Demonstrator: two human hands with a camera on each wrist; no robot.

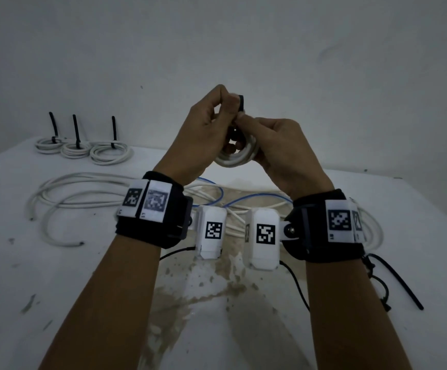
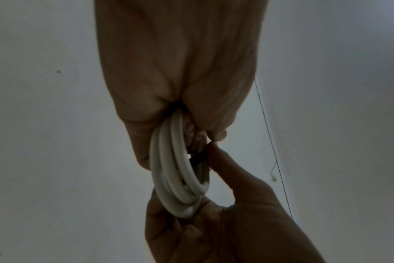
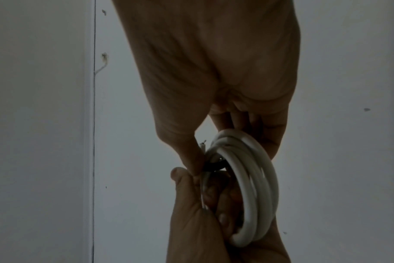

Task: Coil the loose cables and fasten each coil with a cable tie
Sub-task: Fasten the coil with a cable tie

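Observation:
I hold a small white cable coil (image 1: 233,156) up above the table between both hands. My left hand (image 1: 225,102) curls its fingers through the coil (image 2: 175,178), and its thumb and forefinger close at the coil's top. A black cable tie (image 1: 241,102) wraps the coil there, its end sticking up. My right hand (image 1: 246,121) cups the coil (image 3: 247,186) from the other side, its thumb pressing on the tie (image 2: 198,158). The tie (image 3: 214,164) is mostly hidden by fingers.
Three tied white coils (image 1: 48,145) (image 1: 75,150) (image 1: 109,153) lie at the table's back left, tie tails upright. Loose white cables (image 1: 64,198) and a blue cable (image 1: 257,197) sprawl under my wrists. A spare black tie (image 1: 401,284) lies at right. A wall stands behind.

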